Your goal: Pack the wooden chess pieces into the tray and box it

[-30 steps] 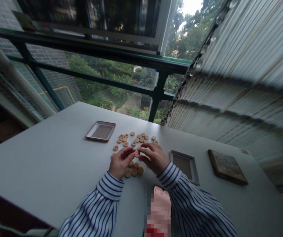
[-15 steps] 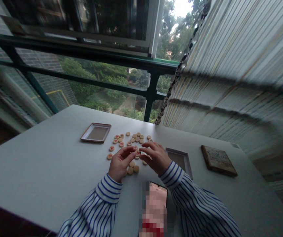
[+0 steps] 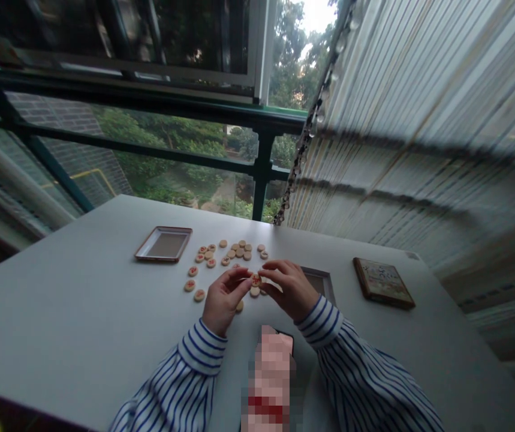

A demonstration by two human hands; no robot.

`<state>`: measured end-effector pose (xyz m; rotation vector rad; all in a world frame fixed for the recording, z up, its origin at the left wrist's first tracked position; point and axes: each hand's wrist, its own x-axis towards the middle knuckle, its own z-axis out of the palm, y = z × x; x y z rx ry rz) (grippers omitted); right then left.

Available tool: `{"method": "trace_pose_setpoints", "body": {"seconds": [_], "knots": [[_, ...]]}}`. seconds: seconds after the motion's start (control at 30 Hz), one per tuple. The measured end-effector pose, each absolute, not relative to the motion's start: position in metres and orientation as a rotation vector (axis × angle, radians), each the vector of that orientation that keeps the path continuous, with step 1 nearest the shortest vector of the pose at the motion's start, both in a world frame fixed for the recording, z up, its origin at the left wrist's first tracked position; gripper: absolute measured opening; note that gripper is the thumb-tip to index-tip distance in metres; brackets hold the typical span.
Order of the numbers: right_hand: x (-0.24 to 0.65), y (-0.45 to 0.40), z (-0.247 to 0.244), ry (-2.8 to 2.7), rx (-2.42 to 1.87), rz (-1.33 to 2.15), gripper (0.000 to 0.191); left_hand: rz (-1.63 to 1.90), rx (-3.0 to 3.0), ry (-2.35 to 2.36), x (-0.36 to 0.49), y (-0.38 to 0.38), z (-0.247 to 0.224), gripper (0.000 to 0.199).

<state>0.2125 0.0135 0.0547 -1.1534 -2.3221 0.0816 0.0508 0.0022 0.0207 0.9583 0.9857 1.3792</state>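
A round wooden xiangqi piece (image 3: pixel 256 280) with a red character faces me, held up over the white table. My left hand (image 3: pixel 223 299) pinches its left side between thumb and fingers. On its other side, the thumb and fingertips of my right hand (image 3: pixel 291 289) close on the edge. Several more pieces lie around and beyond my hands: red-marked ones on the left, such as this piece (image 3: pixel 189 285), and blank-side-up ones at the back, such as this disc (image 3: pixel 240 252). Some pieces are partly hidden behind my hands.
An open shallow box tray (image 3: pixel 140 257) lies at the back left. A second tray (image 3: pixel 329 282) sits partly behind my right hand. Further right is a decorated flat box (image 3: pixel 385 282). A phone (image 3: pixel 289 341), largely pixelated, lies between my forearms. Window railing (image 3: pixel 264 159) borders the far side.
My view has shifted slightly, moving the table leftward in the picture. Both hands have moved a little right over the table with the piece, and my right fingertips now close against its edge.
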Motion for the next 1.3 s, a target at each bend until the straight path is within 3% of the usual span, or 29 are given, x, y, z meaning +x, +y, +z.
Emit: {"method": "trace_pose_setpoints", "body": {"seconds": [0.8,1.3], "knots": [[0.254,0.004,0.048,-2.206,-1.151,0.212,0.024,1.293,0.956,0.916,0.089,-0.002,0.028,0.031],[0.275,0.005,0.051,-2.121,-1.145,0.485,0.023,1.269,1.004,0.879,0.112,0.004,0.031,0.025]]}}
